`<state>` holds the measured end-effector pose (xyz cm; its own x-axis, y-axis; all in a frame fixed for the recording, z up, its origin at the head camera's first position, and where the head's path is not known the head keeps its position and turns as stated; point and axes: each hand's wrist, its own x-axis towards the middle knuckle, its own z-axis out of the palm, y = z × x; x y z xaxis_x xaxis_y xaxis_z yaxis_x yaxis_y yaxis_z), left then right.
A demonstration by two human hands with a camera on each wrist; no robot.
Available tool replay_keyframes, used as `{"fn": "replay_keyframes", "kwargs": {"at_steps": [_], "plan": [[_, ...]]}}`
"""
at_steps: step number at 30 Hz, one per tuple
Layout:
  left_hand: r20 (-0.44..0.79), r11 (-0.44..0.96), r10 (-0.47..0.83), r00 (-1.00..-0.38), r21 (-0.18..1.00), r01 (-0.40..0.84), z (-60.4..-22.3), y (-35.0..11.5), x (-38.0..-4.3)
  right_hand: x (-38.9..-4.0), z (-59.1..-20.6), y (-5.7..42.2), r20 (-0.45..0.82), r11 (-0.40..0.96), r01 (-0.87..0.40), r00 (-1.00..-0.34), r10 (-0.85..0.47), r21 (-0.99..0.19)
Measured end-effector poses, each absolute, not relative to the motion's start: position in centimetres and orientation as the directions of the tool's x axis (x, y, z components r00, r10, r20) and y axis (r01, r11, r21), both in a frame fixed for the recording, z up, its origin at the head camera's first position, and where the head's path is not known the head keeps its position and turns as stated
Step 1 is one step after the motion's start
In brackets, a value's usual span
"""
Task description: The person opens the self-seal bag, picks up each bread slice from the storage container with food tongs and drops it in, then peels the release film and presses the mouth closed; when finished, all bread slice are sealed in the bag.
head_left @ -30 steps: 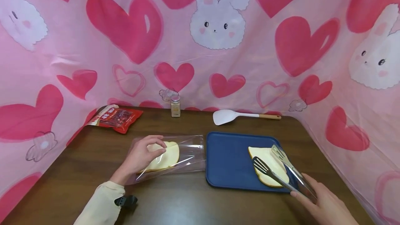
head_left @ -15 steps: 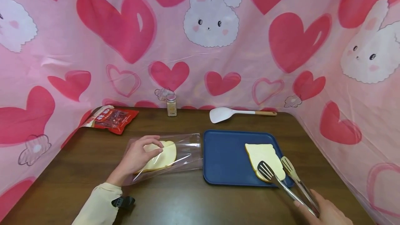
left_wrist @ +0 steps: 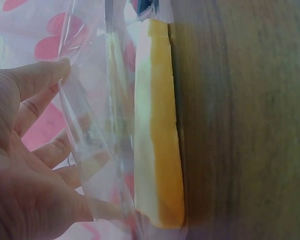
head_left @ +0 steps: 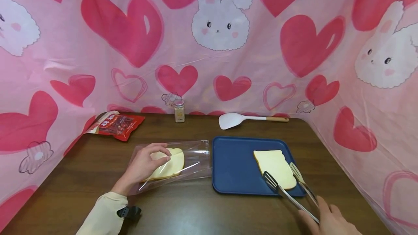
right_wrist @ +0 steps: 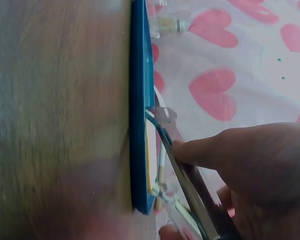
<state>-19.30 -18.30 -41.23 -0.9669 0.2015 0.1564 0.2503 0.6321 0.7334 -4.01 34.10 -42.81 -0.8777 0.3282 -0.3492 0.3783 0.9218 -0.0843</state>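
In the head view my left hand [head_left: 140, 166] is at the left end of a clear plastic bag [head_left: 200, 155] that lies on the table with a bread slice [head_left: 175, 163] inside. Spread fingers [left_wrist: 55, 152] touch the film in the left wrist view, with a fingertip at the bag's edge. My right hand [head_left: 331, 217] grips metal tongs [head_left: 295, 201]. Their slotted ends are apart, one at either side of a second bread slice [head_left: 274, 166], which lies on a blue tray [head_left: 233, 166]. From the right wrist view, the tong ends reach over the tray's rim [right_wrist: 136, 125].
Toward the back stand or lie a red food packet [head_left: 119, 124], a small seasoning jar [head_left: 179, 111] and a white spatula [head_left: 233, 119] with a wooden handle. A pink curtain [head_left: 183, 46] with hearts and rabbits encloses the table [head_left: 183, 209] at the back and sides.
The tongs have moved left with my right hand, after pulling back from above the slice earlier. The slice on the tray has shifted slightly left. My left hand stays at the bag.
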Motion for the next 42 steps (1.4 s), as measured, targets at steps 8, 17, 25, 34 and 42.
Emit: {"fn": "replay_keyframes", "kwargs": {"at_steps": [8, 17, 25, 34, 42], "plan": [[0.172, 0.624, 0.202, -0.964, 0.736, 0.262, -41.2, -18.3, -19.2, -5.8, -41.3, 36.8, -0.295, 0.971, 0.198, -0.944, 0.151, -0.135], [0.205, 0.624, 0.202, -0.958, 0.727, 0.287, -41.5, -18.2, -19.3, -6.4, -40.7, 34.8, -0.301, 0.952, 0.236, -0.938, 0.171, -0.194], [0.182, 0.63, 0.208, -0.961, 0.727, 0.274, -41.4, -18.2, -19.1, -7.1, -41.1, 34.0, -0.281, 0.955, 0.224, -0.946, 0.164, -0.197], [0.164, 0.637, 0.202, -0.966, 0.727, 0.257, -41.2, -18.1, -19.2, -8.0, -41.6, 35.0, -0.325, 0.941, 0.246, -0.932, 0.164, -0.232], [0.182, 0.635, 0.205, -0.962, 0.723, 0.272, -41.1, -18.1, -19.2, -8.2, -41.4, 34.8, -0.295, 0.951, 0.196, -0.948, 0.122, -0.238]]}}
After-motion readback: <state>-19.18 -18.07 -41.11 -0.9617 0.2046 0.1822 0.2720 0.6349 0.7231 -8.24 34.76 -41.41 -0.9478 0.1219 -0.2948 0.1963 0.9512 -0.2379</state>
